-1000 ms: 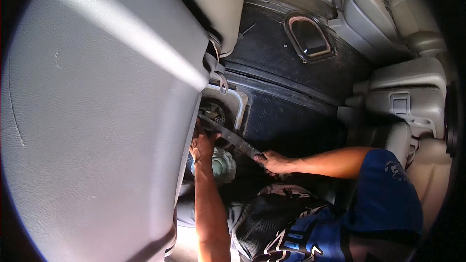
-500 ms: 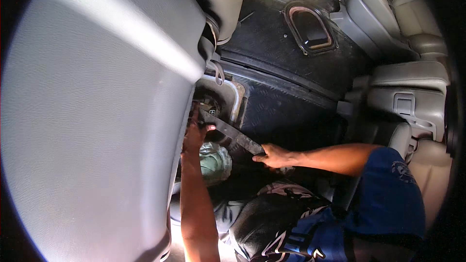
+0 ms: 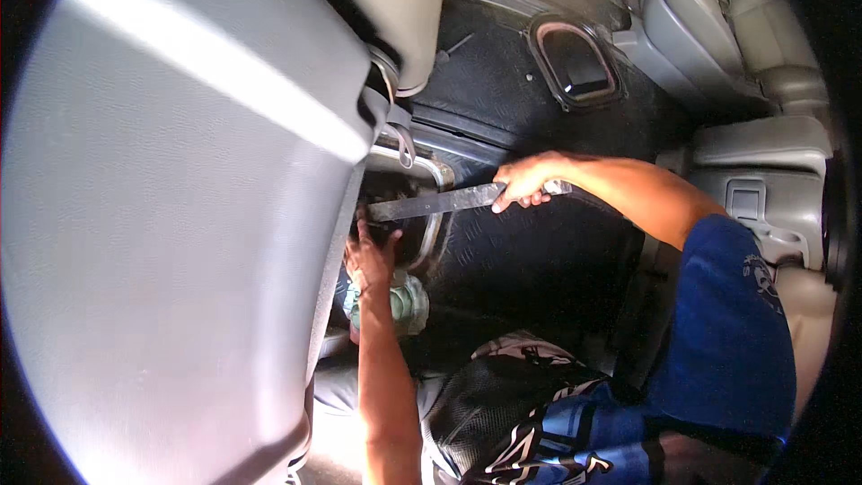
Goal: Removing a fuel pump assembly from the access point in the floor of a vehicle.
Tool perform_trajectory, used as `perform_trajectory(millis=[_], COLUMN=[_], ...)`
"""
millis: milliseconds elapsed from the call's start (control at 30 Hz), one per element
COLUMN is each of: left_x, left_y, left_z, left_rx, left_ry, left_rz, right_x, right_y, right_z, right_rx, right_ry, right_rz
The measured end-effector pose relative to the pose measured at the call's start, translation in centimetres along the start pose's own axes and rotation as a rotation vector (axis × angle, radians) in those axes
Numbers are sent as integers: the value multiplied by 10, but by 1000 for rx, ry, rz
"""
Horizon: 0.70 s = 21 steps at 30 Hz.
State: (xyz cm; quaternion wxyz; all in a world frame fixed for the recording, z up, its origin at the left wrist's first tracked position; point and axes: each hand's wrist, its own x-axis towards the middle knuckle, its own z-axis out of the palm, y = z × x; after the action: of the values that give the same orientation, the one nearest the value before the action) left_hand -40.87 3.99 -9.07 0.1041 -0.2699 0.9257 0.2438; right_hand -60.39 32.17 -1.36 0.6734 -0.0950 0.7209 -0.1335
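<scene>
My right hand (image 3: 532, 181) is wrapped round the near end of a long, flat metal bar (image 3: 437, 203). The bar reaches left over a floor opening (image 3: 442, 232) with a pale rim, and its far end meets dark, shadowed parts inside. Beside that far end is my left hand (image 3: 370, 260), its thumb and index finger spread apart. Some of its other fingers are hard to make out against the seat edge, and I cannot tell if a fingertip touches the bar. A light green cloth (image 3: 409, 307) lies below the opening, partly behind my left forearm.
A large grey seat back (image 3: 189, 242) fills the left side, with a strap loop (image 3: 407, 148) hanging from it. An oval cover plate (image 3: 575, 61) and a thin screwdriver-like tool (image 3: 456, 47) lie on the black floor mat (image 3: 503, 260). Grey seats (image 3: 759, 157) stand at the right.
My right hand has swung the bar's near end away from me and to the right. The bar now lies nearly level across the opening. My left hand has shifted slightly toward me, its fingers more spread.
</scene>
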Motion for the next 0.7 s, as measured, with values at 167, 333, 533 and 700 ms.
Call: perform_trajectory(millis=[167,333,533,700], left_x=[-5,-3,-6,-4], left_y=[-54,-66,-54,-41], left_z=[17,28,23,17], left_rx=[-136,-220,-147,-89], left_ry=[97,59,69,95], left_rz=[18,105,111,275], right_x=[-7,-15,-7,-11], right_y=[-1,5,10,-1], right_z=[9,89,181,192], right_rx=[8,112,99,75], right_ry=[-12,143,431,492], right_rz=[-78,-84,-233,-291])
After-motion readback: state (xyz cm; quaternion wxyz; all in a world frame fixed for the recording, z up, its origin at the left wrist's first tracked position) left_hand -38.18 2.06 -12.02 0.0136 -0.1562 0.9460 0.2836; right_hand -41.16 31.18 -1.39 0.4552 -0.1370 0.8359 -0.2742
